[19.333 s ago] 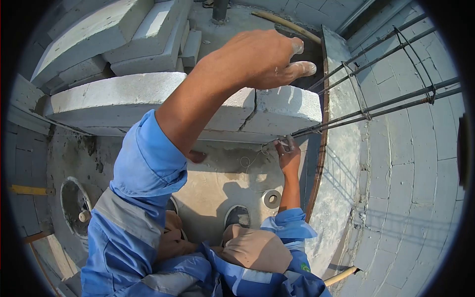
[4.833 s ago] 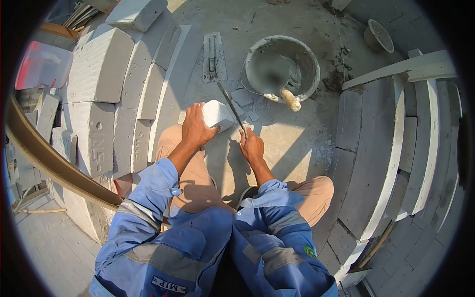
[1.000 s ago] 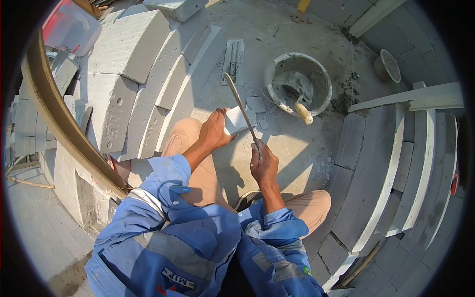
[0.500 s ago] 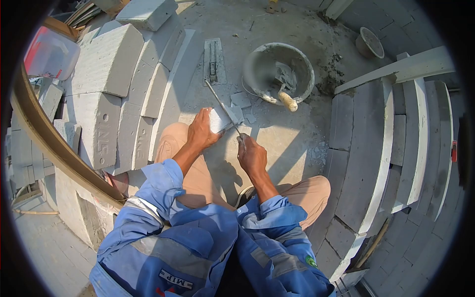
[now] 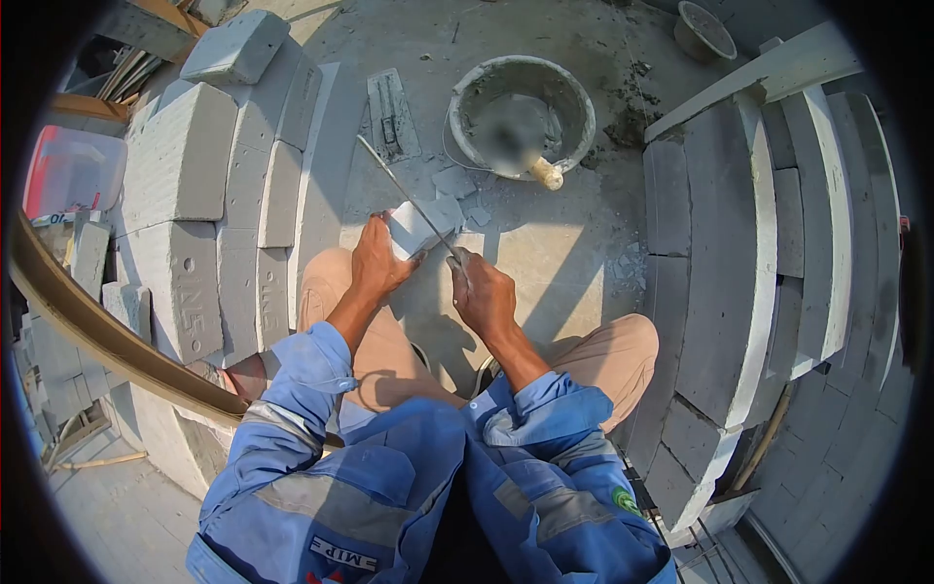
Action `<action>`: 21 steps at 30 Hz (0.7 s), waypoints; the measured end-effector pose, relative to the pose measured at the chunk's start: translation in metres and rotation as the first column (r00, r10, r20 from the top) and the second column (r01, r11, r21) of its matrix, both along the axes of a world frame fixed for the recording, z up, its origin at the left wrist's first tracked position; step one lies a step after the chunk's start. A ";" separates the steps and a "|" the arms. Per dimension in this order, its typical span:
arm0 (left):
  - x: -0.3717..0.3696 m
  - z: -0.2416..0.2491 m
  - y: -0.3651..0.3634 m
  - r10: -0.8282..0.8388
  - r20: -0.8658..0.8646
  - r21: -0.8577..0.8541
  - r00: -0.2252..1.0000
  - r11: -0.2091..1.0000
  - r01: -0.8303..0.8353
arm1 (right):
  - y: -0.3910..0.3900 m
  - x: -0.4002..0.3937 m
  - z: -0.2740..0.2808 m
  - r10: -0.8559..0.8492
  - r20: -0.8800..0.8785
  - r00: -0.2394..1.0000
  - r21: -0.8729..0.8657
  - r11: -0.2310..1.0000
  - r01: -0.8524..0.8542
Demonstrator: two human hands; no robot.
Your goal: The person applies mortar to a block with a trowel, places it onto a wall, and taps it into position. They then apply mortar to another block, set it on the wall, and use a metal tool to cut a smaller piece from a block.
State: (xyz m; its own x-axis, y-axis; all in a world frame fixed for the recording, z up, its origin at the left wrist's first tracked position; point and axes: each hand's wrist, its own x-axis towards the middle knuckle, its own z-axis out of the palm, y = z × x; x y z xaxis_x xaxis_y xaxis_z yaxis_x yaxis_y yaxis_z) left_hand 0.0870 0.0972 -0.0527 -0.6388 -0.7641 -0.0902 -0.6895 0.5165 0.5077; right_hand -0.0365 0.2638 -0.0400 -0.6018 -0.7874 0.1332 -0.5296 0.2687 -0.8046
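left hand [image 5: 377, 261] holds a small block piece [image 5: 416, 228] while the right hand [image 5: 481, 292] works a long blade [image 5: 404, 198] against it.

the left hand's fingers wrap the white piece just above the left knee; the right fist is clenched on what looks like the blade's handle, the blade crossing the piece's far edge. beyond them a mortar bucket [image 5: 574, 102] stands on the dusty floor with a wooden-handled tool [image 5: 547, 175] in it, near a flat float [image 5: 391, 115] and loose chips.
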 end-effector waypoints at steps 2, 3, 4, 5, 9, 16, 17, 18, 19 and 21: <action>0.001 -0.006 -0.002 -0.023 -0.010 -0.035 1.000 0.999 0.023 | -0.004 -0.005 -0.005 -0.029 0.018 0.999 -0.124 0.992 0.031; 0.003 -0.010 -0.002 -0.048 -0.019 -0.067 0.999 0.997 0.046 | -0.007 -0.010 -0.016 0.028 -0.025 0.999 0.075 0.997 -0.026; 0.004 -0.011 0.001 -0.051 -0.018 -0.068 0.999 0.996 0.050 | -0.006 -0.014 -0.023 0.093 -0.056 0.994 0.273 0.959 -0.074; 0.007 -0.012 0.002 -0.061 -0.043 -0.076 0.997 0.995 0.057 | -0.001 -0.016 -0.028 0.088 -0.056 0.995 0.269 0.961 -0.070; 0.002 -0.002 0.002 -0.070 -0.038 -0.102 0.997 0.993 0.066 | -0.005 -0.016 -0.015 0.038 0.022 0.999 0.088 0.995 -0.040; 0.002 -0.004 0.001 -0.096 -0.079 -0.135 0.992 0.987 0.085 | -0.015 -0.022 -0.031 0.107 -0.024 0.994 0.258 0.961 -0.097; -0.001 -0.004 -0.003 -0.096 -0.082 -0.109 0.992 0.990 0.086 | -0.019 -0.024 -0.035 0.105 -0.033 0.994 0.248 0.964 -0.094; 0.001 -0.003 -0.001 -0.090 -0.074 -0.069 0.993 0.994 0.085 | -0.018 -0.020 -0.030 0.080 -0.014 0.997 0.163 0.984 -0.077; 0.005 -0.004 0.003 -0.086 -0.065 -0.054 0.994 0.995 0.082 | -0.012 -0.014 -0.026 0.057 0.013 0.998 0.087 0.994 -0.058; 0.003 -0.005 0.000 -0.071 -0.010 -0.038 0.997 0.997 0.070 | -0.012 -0.011 -0.024 0.035 0.051 0.998 -0.016 0.999 -0.034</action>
State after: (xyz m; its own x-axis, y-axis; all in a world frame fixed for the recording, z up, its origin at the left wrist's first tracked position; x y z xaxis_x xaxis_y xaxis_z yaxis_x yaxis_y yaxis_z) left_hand 0.0904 0.0971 -0.0574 -0.6921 -0.7197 -0.0549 -0.6449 0.5825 0.4948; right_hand -0.0473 0.2522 -0.0640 -0.5810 -0.8058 0.1144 -0.4958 0.2390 -0.8349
